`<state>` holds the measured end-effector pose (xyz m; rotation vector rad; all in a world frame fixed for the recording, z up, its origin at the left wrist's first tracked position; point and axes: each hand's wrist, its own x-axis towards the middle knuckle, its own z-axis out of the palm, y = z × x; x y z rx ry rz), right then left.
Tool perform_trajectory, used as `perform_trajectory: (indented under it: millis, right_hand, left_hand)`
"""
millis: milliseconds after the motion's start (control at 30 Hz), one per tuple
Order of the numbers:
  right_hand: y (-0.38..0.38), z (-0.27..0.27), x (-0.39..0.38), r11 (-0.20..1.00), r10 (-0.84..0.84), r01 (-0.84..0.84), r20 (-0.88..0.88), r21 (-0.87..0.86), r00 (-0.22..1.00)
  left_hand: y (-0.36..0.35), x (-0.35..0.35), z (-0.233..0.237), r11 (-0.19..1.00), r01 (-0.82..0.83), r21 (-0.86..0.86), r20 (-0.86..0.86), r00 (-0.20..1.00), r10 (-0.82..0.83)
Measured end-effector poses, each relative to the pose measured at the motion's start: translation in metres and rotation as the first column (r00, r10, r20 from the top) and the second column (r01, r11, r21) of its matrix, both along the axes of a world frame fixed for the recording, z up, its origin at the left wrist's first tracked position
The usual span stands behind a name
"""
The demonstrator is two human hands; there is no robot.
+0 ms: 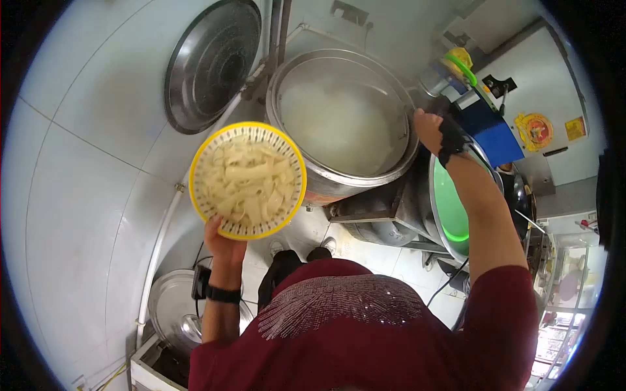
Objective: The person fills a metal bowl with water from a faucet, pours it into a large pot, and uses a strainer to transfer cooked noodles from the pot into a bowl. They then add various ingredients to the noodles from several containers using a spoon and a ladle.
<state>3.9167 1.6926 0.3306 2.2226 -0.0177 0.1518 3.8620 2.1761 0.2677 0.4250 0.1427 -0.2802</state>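
My left hand (pixel 225 241) grips the rim of a yellow-edged plastic colander (pixel 202 140), its thumb over the edge. Wide, pale noodle-like strips (pixel 251 179) fill the colander, held out left of a large metal pot (pixel 306 171). Cloudy whitish liquid (pixel 339 124) stands in the pot under some steam. At the pot's right rim is my right hand (pixel 428 130), fingers curled closed; what they hold, if anything, is hidden.
A dark round lid (pixel 215 65) hangs against the tiled wall at left. Right of the pot, a green basin (pixel 450 202) sits inside a metal bowl beside a blue box (pixel 502 140). Another metal lid (pixel 171 306) stands low at left, near a white pipe (pixel 163 228).
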Motion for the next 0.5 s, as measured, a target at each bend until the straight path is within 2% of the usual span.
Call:
perform_trajectory:
  millis: [33, 100, 133, 167, 200, 233, 267, 300, 333, 367, 400, 433, 467, 500]
  right_hand:
    - [0.005, 0.002, 0.002, 1.0, 0.004, -0.004, -0.009, 0.001, 1.0]
    - [0.029, 0.02, -0.003, 0.985, 0.167, -0.172, -0.206, -0.005, 0.964]
    - [-0.041, -0.03, 0.009, 0.831, 0.496, -0.529, -0.203, -0.173, 0.844]
    - [-0.058, -0.031, 0.007, 0.834, 0.493, -0.528, -0.215, -0.16, 0.843]
    - [-0.064, -0.023, 0.014, 0.976, 0.218, -0.193, -0.445, 0.1, 0.869]
    - [-0.068, -0.016, 0.022, 0.944, 0.0, 0.229, -0.692, 0.239, 0.722]
    - [-0.05, -0.001, 0.025, 0.943, 0.001, 0.231, -0.697, 0.239, 0.717]
    - [-0.009, 0.026, 0.026, 0.797, -0.163, 0.558, -0.81, 0.228, 0.563]
    - [0.016, 0.038, 0.024, 0.557, -0.26, 0.816, -0.901, 0.154, 0.348]
    - [0.01, 0.029, 0.023, 0.397, -0.034, 0.889, -0.964, 0.228, 0.263]
    - [0.003, 0.015, 0.023, 0.219, 0.207, 0.944, -0.957, 0.249, 0.204]
    - [0.001, -0.005, 0.021, -0.033, 0.234, 0.99, -0.962, 0.139, 0.143]
    - [0.001, -0.029, 0.016, -0.281, 0.275, 0.96, -0.957, 0.01, 0.091]
    - [0.008, -0.05, 0.006, -0.416, 0.326, 0.909, -0.926, 0.041, 0.191]
  left_hand:
    - [0.006, -0.009, -0.002, 1.0, -0.004, 0.001, -0.009, 1.0, 0.004]
    - [0.018, -0.019, -0.006, 0.998, -0.06, 0.025, -0.073, 0.995, 0.062]
    - [0.023, -0.022, -0.005, 0.998, -0.055, 0.033, -0.086, 0.995, 0.057]
    - [0.027, -0.027, -0.003, 0.994, -0.09, 0.067, -0.106, 0.99, 0.097]
    - [0.028, -0.029, -0.003, 0.986, -0.136, 0.095, -0.113, 0.983, 0.147]
    - [0.03, -0.03, -0.003, 0.985, -0.142, 0.094, -0.116, 0.981, 0.153]
    - [0.03, -0.031, -0.003, 0.981, -0.16, 0.108, -0.096, 0.981, 0.17]
    - [0.033, -0.034, -0.004, 0.976, -0.182, 0.119, -0.071, 0.979, 0.191]
    - [0.035, -0.037, -0.004, 0.968, -0.21, 0.136, -0.123, 0.966, 0.226]
    - [0.035, -0.037, -0.004, 0.967, -0.213, 0.139, -0.128, 0.965, 0.23]
    - [0.035, -0.037, -0.003, 0.965, -0.226, 0.137, -0.145, 0.959, 0.245]
    - [0.034, -0.037, -0.002, 0.962, -0.238, 0.135, -0.162, 0.952, 0.259]
    - [0.033, -0.037, -0.001, 0.951, -0.258, 0.169, -0.179, 0.941, 0.287]
    - [0.034, -0.038, -0.001, 0.949, -0.268, 0.169, -0.176, 0.939, 0.296]
